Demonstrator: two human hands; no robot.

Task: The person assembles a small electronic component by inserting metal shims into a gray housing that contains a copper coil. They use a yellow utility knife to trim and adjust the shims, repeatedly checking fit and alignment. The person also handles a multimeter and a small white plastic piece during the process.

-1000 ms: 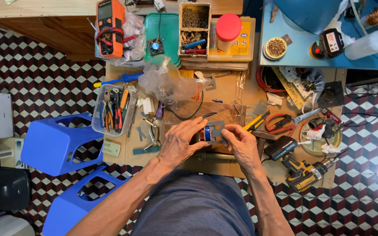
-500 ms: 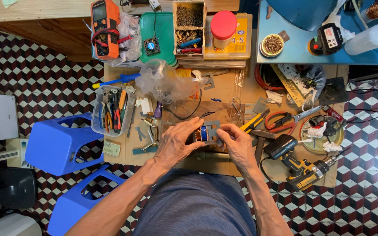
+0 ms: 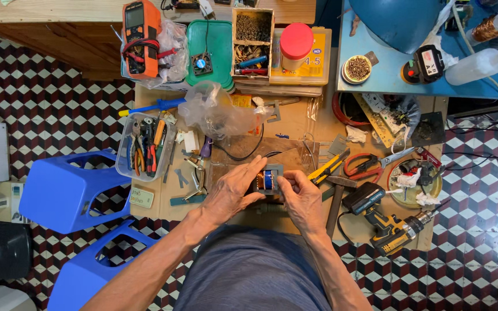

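Observation:
Both my hands hold a small transformer-like part [image 3: 268, 180] with a blue and orange wound coil in a grey metal frame, just above the low wooden work board [image 3: 295, 124]. My left hand [image 3: 233, 193] grips its left side, with the fingers curled over the top. On its right side, my right hand [image 3: 302, 197] pinches the frame with thumb and fingertips. Under the hands the board's surface is hidden.
A clear box of pliers [image 3: 143, 147] sits left, a crumpled plastic bag [image 3: 214, 112] behind. Hammer [image 3: 335, 196], yellow utility knife [image 3: 327, 168], red scissors [image 3: 370, 163] and cordless drill [image 3: 387, 222] lie right. Two blue stools [image 3: 67, 190] stand left; an orange multimeter [image 3: 141, 37] at back.
Both hands stayed on the coil part, shifting it slightly; the left fingers have closed further over its top. The camera view drifted a little.

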